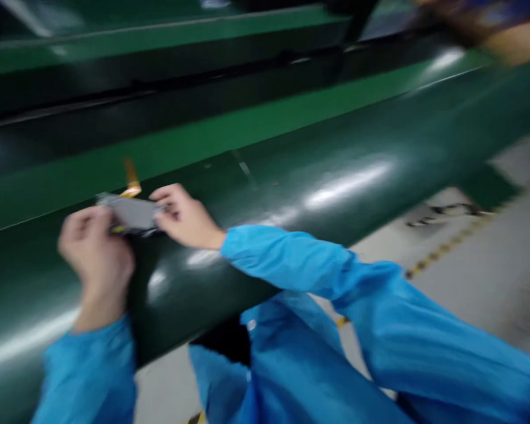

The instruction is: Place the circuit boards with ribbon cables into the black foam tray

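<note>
Both my hands hold a small flat grey part over the dark green conveyor belt. My left hand grips its left end with curled fingers. My right hand pinches its right end between thumb and fingers. An orange flex ribbon sticks up from the part's far edge. Both arms wear bright blue sleeves. The picture is smeared by motion, so fine detail of the part is lost.
A lighter green rail runs along the far side of the belt, with dark machine framing behind it. Grey floor with a yellow-black dashed line lies to the right. A blurred person's arm shows at the top right corner.
</note>
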The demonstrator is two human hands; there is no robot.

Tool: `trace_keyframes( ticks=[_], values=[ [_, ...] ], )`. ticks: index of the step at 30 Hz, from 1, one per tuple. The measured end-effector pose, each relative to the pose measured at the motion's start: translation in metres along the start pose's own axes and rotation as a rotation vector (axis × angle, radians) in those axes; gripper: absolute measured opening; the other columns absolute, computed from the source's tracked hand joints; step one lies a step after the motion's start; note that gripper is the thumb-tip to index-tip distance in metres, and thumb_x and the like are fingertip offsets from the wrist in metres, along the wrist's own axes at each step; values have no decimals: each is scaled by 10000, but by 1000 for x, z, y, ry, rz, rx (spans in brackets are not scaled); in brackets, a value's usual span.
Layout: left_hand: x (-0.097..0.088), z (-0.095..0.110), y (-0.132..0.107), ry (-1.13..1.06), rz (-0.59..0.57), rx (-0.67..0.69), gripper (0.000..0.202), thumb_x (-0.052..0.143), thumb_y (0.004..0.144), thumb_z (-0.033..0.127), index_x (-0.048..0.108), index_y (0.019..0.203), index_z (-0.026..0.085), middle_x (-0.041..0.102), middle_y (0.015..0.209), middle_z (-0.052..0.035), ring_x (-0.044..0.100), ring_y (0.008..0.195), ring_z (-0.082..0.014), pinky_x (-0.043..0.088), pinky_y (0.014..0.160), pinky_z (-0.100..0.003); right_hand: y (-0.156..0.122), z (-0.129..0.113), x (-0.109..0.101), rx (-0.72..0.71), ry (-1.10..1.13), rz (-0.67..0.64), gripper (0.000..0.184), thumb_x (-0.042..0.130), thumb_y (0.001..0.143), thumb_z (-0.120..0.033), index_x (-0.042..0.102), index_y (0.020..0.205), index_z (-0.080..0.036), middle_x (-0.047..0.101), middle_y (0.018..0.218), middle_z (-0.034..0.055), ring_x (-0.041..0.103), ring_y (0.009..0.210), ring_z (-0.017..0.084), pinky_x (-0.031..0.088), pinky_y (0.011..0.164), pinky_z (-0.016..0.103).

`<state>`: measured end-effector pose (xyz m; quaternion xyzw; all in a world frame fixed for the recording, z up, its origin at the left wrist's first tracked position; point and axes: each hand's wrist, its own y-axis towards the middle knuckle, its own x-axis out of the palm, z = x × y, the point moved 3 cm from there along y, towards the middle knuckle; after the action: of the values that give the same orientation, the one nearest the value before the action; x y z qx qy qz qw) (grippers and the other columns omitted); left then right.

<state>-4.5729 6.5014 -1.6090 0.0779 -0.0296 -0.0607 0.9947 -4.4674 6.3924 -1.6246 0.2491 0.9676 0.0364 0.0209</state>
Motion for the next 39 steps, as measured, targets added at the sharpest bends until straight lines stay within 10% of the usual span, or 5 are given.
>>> trace_keyframes(
  ticks=[4,11,39],
  values=[
    [-34,-11,6,-77,-26,-31,242,852,817,294,655,766,162,605,689,87,509,677,-43,396,694,-291,10,19,5,-63,96,66,303,614,917,-75,571,1181,-218,683,1049,-6,681,846,90,593,792,217],
    [-32,-20,4,-51,-177,-30,409,895,817,507,640,885,195,647,802,63,565,742,-61,416,724,-314,6,28,6,-164,48,90,308,592,953,-97,520,1215,-241,635,1029,-12,620,718,52,519,642,177],
    [-31,-25,0,-136,-166,-28,374,872,884,483,641,806,199,623,792,16,563,718,-98,475,689,-209,9,31,2,-170,191,118,241,571,971,-177,457,1167,-259,591,1134,5,520,661,55,462,610,230]
  ],
)
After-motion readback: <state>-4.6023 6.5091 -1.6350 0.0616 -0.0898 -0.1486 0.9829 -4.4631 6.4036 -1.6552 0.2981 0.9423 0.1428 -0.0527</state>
